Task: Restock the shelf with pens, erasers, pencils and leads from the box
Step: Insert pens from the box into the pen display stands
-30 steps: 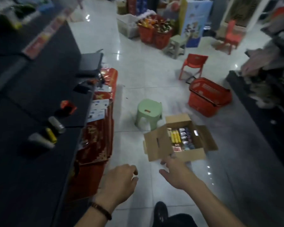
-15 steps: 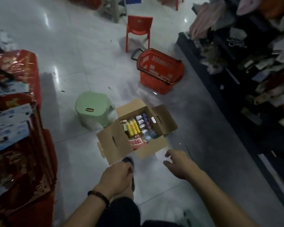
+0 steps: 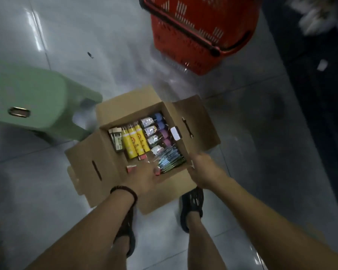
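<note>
You've closed in on the box (image 3: pixel 113 156) on the floor (image 3: pixel 252 133): left hand (image 3: pixel 142 178) down among its red packs (image 3: pixel 131 168), right hand (image 3: pixel 205 170) at its near-right rim. Whether either hand's fingers (image 3: pixel 199 158) grip anything, I can't tell.

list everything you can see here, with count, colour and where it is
cardboard box: one, brown, open on the floor, centre
yellow packs: three, yellow, side by side in the box
capped tubes: several, blue and purple, box's far right
stool: one, green, floor left of box
basket: one, red, black handle, floor beyond box
shoes: two, black, by box's near edge
left hand: one, bare, over box's near side
right hand: one, bare, at box's near right corner
</note>
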Demonstrator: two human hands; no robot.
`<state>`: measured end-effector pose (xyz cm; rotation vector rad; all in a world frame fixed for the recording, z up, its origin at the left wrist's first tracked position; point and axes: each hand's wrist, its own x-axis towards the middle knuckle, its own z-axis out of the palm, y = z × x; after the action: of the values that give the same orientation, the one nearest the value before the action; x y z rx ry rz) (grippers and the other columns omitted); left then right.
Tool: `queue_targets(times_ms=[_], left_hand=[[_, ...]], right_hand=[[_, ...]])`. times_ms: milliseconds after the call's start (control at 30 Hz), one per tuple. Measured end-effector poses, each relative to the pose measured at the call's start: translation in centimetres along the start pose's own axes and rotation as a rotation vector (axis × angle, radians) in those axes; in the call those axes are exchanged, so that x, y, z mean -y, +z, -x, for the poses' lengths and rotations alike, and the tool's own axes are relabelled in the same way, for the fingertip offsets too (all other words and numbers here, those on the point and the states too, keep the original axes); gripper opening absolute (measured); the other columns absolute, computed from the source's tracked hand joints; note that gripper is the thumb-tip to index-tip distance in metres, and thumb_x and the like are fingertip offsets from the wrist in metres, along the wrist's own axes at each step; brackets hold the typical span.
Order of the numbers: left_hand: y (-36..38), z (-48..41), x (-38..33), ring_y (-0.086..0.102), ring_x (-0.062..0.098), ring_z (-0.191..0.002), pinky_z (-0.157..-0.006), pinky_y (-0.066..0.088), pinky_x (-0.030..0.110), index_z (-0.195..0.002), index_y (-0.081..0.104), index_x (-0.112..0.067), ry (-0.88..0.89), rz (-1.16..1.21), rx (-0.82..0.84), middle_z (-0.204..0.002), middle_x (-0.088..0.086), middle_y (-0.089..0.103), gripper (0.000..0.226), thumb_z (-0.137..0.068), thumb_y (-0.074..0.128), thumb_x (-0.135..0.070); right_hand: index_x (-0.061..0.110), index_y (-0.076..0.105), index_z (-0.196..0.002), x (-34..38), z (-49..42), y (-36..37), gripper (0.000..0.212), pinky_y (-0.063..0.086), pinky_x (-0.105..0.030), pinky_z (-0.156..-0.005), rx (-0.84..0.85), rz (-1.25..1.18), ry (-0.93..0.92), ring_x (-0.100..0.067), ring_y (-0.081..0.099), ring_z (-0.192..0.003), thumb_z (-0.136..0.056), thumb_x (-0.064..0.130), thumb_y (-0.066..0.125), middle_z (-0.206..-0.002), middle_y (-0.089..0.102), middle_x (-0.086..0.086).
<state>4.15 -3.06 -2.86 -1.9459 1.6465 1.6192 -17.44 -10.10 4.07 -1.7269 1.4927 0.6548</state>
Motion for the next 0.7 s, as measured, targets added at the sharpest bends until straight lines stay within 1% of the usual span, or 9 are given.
queue_targets(times_ms=[100,167,233,300,367,467,533,633,700], left_hand=[[4.7,-9.6,1.1,0.064,0.022,-0.118,-0.101,0.052,0.033,-0.125,0.071,-0.017,-0.023,0.094,-0.034,-0.125,0.003,0.069,0.027,-0.099,0.068,-0.016],[7.9,-14.8,1.6,0.062,0.025,-0.127,-0.109,0.049,0.033,-0.133,0.068,-0.013,-0.042,0.112,-0.019,-0.136,0.007,0.066,0.034,-0.099,0.069,-0.015],[10.8,-19.1,2.3,0.060,0.030,-0.131,-0.112,0.049,0.039,-0.138,0.065,-0.011,-0.060,0.075,0.002,-0.142,0.012,0.063,0.040,-0.099,0.068,-0.014],[13.1,-21.9,3.0,0.062,0.033,-0.125,-0.105,0.053,0.042,-0.137,0.063,-0.010,-0.086,0.023,0.024,-0.138,0.015,0.063,0.040,-0.097,0.065,-0.014],[14.8,-23.5,3.6,0.063,0.034,-0.120,-0.099,0.054,0.040,-0.133,0.064,-0.009,-0.095,-0.013,0.032,-0.133,0.017,0.063,0.039,-0.094,0.064,-0.013],[16.7,-24.4,4.3,0.061,0.037,-0.118,-0.094,0.051,0.038,-0.127,0.064,-0.006,-0.110,-0.063,-0.009,-0.128,0.019,0.060,0.041,-0.088,0.067,-0.015],[17.3,-24.6,4.5,0.058,0.039,-0.120,-0.097,0.052,0.041,-0.128,0.062,-0.007,-0.120,-0.083,-0.030,-0.131,0.019,0.057,0.045,-0.085,0.071,-0.017],[17.4,-24.9,4.4,0.054,0.042,-0.126,-0.104,0.052,0.047,-0.136,0.056,-0.007,-0.175,-0.100,0.017,-0.140,0.019,0.050,0.053,-0.087,0.071,-0.019],[17.3,-25.2,4.2,0.053,0.042,-0.128,-0.106,0.051,0.048,-0.136,0.056,-0.007,-0.185,-0.166,0.035,-0.142,0.019,0.049,0.051,-0.090,0.070,-0.020]], right_hand=[[0.015,0.062,-0.131,-3.3,-9.5,1.9,0.029,0.058,-0.046,-0.091,0.003,0.038,-0.048,-0.036,0.064,-0.112,-0.105,0.022,0.054,-0.127,0.062,-0.014],[0.016,0.064,-0.126,-5.3,-14.3,2.8,0.024,0.060,-0.048,-0.090,-0.017,0.047,-0.075,-0.035,0.065,-0.107,-0.104,0.022,0.056,-0.124,0.062,-0.013],[0.016,0.066,-0.119,-7.0,-18.1,3.9,0.020,0.060,-0.047,-0.086,-0.063,0.024,-0.089,-0.032,0.066,-0.099,-0.105,0.024,0.055,-0.116,0.063,-0.010],[0.018,0.069,-0.112,-8.3,-20.7,5.1,0.016,0.060,-0.043,-0.081,-0.129,-0.062,-0.112,-0.025,0.067,-0.093,-0.105,0.027,0.058,-0.109,0.065,-0.005],[0.020,0.068,-0.108,-9.1,-21.9,6.4,0.009,0.060,-0.040,-0.079,-0.182,-0.163,-0.138,-0.022,0.068,-0.091,-0.102,0.025,0.062,-0.104,0.067,-0.002],[0.017,0.066,-0.109,-9.8,-22.7,8.2,0.010,0.058,-0.039,-0.083,-0.250,-0.286,-0.137,-0.022,0.067,-0.094,-0.100,0.016,0.062,-0.105,0.070,-0.005],[0.017,0.066,-0.113,-9.9,-22.7,8.7,0.013,0.058,-0.036,-0.082,-0.266,-0.331,-0.116,-0.020,0.067,-0.096,-0.101,0.015,0.061,-0.109,0.069,-0.003],[0.019,0.066,-0.114,-10.0,-22.6,9.2,0.013,0.055,-0.028,-0.077,-0.248,-0.390,-0.075,-0.017,0.067,-0.095,-0.102,0.015,0.062,-0.110,0.067,-0.001],[0.020,0.065,-0.114,-10.0,-22.5,9.4,0.013,0.052,-0.024,-0.075,-0.239,-0.418,-0.065,-0.017,0.066,-0.096,-0.102,0.015,0.062,-0.110,0.067,-0.001]])
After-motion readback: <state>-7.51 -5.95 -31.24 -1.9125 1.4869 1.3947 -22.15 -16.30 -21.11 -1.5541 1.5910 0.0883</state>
